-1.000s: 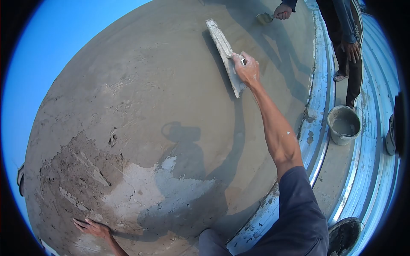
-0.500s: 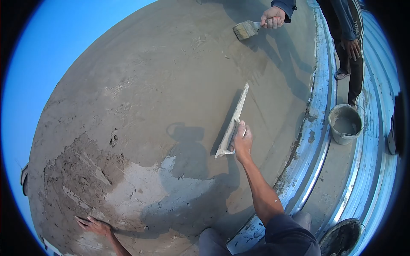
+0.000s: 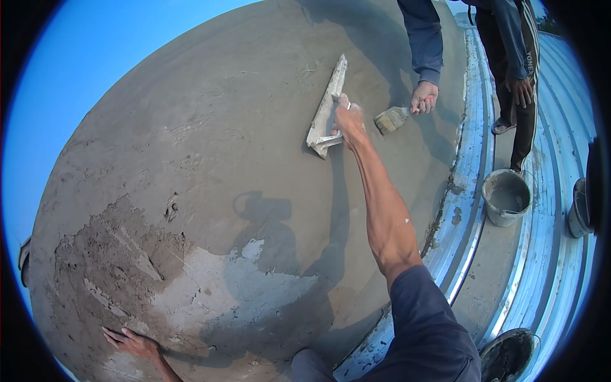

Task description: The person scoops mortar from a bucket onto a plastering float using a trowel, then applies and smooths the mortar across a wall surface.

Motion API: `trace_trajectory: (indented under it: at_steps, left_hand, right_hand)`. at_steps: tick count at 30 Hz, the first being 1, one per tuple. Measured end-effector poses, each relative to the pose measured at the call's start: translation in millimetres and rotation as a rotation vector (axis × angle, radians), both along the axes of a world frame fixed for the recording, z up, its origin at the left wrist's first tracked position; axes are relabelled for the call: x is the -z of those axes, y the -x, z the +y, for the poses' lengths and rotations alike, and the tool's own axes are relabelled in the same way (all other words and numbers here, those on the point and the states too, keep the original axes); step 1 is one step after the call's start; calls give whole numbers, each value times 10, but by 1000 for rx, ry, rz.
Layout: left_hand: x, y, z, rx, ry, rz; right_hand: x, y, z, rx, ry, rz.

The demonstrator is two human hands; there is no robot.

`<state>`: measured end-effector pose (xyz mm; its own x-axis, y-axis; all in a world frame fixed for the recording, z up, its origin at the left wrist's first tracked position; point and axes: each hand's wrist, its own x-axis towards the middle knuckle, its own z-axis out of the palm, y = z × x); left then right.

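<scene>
My right hand [image 3: 349, 121] grips the handle of a plastering float [image 3: 329, 105], a long pale board smeared with plaster. The float lies against the grey plastered wall [image 3: 254, 140], its long side running up and slightly right. At the lower left, my left hand [image 3: 132, 344] rests on the wall with fingers stretched out, near a rough, darker patch of plaster [image 3: 105, 254]. Beside that patch is a paler, thinly covered area [image 3: 210, 283]. To the right of the float, a co-worker's hand [image 3: 424, 97] holds a wide paintbrush [image 3: 391, 120] by the wall.
A bucket [image 3: 506, 196] with grey contents stands on the ledge at the right. Another bucket [image 3: 580, 210] is at the far right, and a dark one [image 3: 508, 356] at the lower right. Ribbed metal sheeting [image 3: 554, 153] runs beneath. The co-worker's legs [image 3: 523, 121] stand at upper right.
My right hand has moved the float up and slightly left along the wall. The co-worker's brush has come down and right, closer to my hand. My left hand stays on the wall.
</scene>
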<state>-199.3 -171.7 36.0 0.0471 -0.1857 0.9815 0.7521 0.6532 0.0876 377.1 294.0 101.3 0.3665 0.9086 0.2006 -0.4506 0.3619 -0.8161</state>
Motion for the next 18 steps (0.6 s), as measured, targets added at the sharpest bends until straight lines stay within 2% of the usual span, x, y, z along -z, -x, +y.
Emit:
trace_trajectory:
  at_steps: [4,7,11,18]
  left_hand:
    - [0,39,2,-8,-7,-4]
    - [3,34,-1,1,-4,-14]
    - [-2,32,6,-3,8,-7]
    - [-31,-107,-3,31,1,-19]
  right_hand:
    - [-472,-60,64,22,-96,-180]
    - [-590,-18,-161,64,-108,-340]
    - [-690,176,-238,127,-211,-374]
    - [-913,551,-695,168,-377,-606]
